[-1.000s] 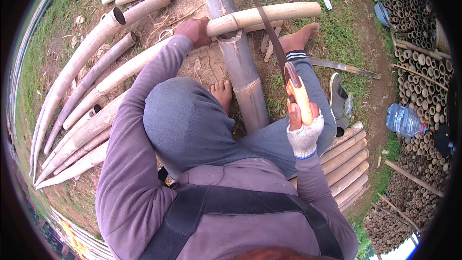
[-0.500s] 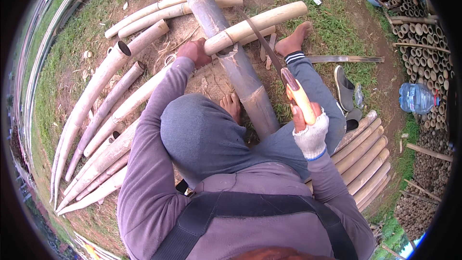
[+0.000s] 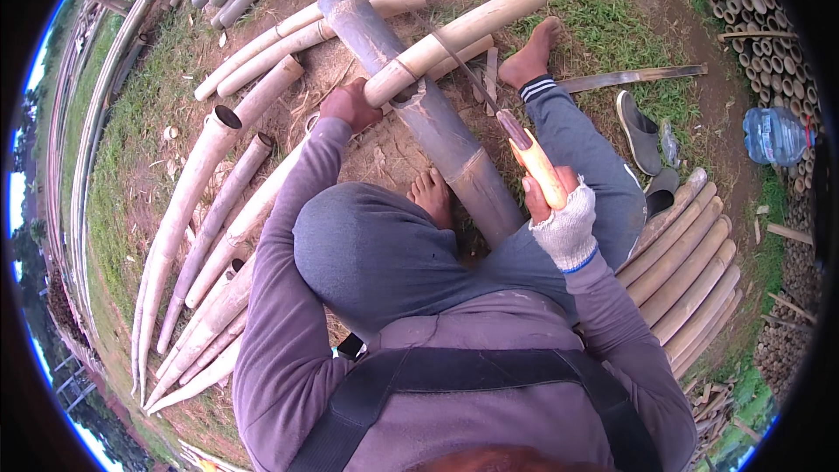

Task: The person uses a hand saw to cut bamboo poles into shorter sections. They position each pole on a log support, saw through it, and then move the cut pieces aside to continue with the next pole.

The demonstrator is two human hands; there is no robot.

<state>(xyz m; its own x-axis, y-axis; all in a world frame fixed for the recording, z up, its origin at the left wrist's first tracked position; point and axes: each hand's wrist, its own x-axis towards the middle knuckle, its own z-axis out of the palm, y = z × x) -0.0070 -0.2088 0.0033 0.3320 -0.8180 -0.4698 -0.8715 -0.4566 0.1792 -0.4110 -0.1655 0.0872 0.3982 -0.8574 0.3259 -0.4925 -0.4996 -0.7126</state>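
Observation:
A pale bamboo pole lies slantwise across a thick grey bamboo trunk. My left hand is closed at the near left end of that pole, its fingers partly hidden. In my right hand, which wears a fingerless white knit glove, is the orange-brown wooden handle of a handsaw. The saw's long, narrow dark blade reaches up and left and rests across the top of the pale pole. Its teeth cannot be made out. Another pale pole lies beneath, crossing the trunk.
Long bamboo poles fan out on the left. Cut lengths lie side by side at right, near a grey shoe. A flat strip lies beyond my foot. Stacked bamboo and a water jug stand far right.
The saw has swung so its blade looks thinner, edge-on, and its handle has shifted slightly. My left hand stays at the pole's end. The whole view has tilted a little.

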